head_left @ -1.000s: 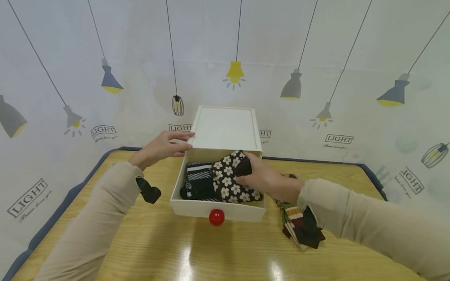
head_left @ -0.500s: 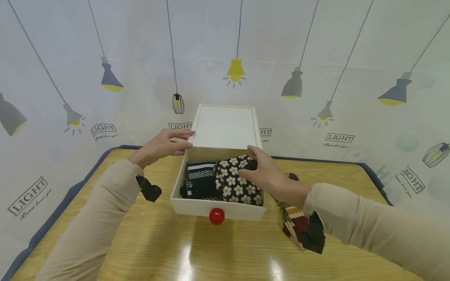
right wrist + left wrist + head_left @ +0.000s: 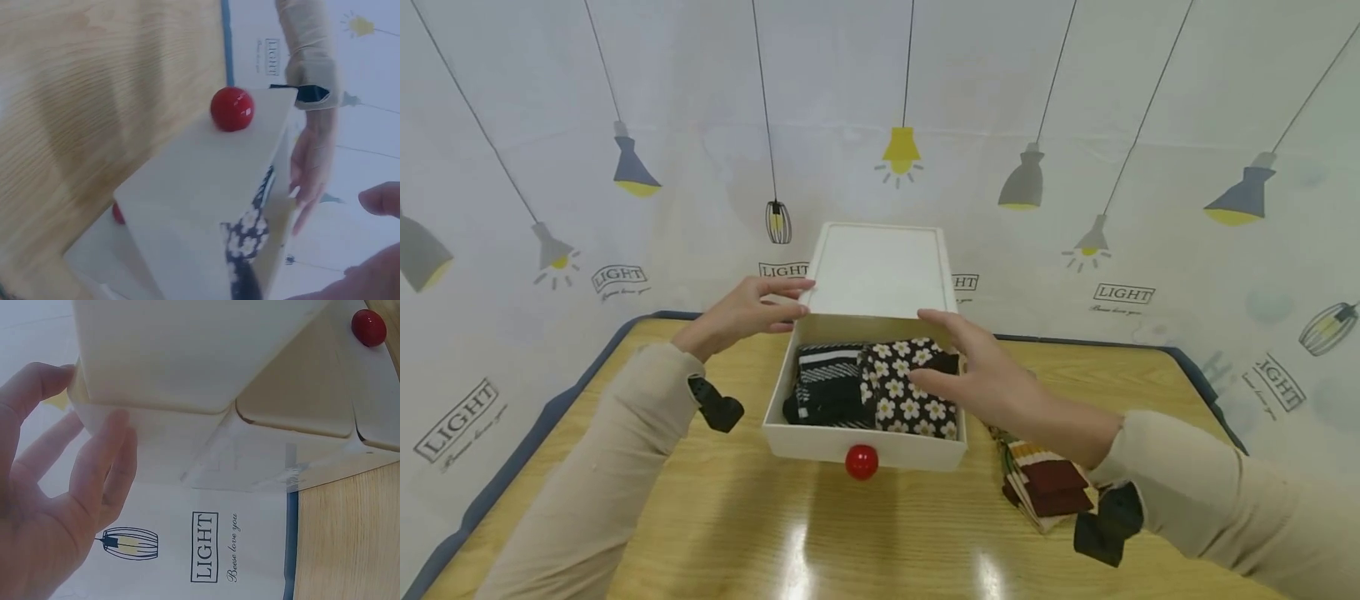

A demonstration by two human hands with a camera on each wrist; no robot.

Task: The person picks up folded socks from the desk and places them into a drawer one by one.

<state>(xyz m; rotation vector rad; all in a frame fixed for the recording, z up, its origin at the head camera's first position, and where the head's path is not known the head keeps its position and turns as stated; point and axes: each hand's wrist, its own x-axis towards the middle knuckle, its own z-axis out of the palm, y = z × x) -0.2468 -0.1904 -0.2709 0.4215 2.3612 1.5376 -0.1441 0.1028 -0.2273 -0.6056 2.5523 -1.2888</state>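
Observation:
A white drawer box (image 3: 880,271) stands at the far middle of the wooden table, its drawer (image 3: 865,446) with a red knob (image 3: 861,461) pulled out. Inside lie a black striped sock (image 3: 823,385) on the left and a black daisy-print sock (image 3: 904,396) on the right. My left hand (image 3: 805,298) rests with straight fingers against the box's front left corner (image 3: 206,362). My right hand (image 3: 936,350) hovers open just above the daisy sock and holds nothing. In the right wrist view the knob (image 3: 232,109), the drawer front (image 3: 200,187) and the daisy sock (image 3: 247,236) show.
A small stack of folded striped and maroon socks (image 3: 1043,487) lies on the table (image 3: 880,542) right of the drawer. A curtain printed with lamps (image 3: 1075,125) hangs close behind the box. The table has a blue edge (image 3: 512,467).
My right hand has let go of the daisy sock, which now lies flat in the drawer, and has lifted and spread open. The left hand has stayed on the box.

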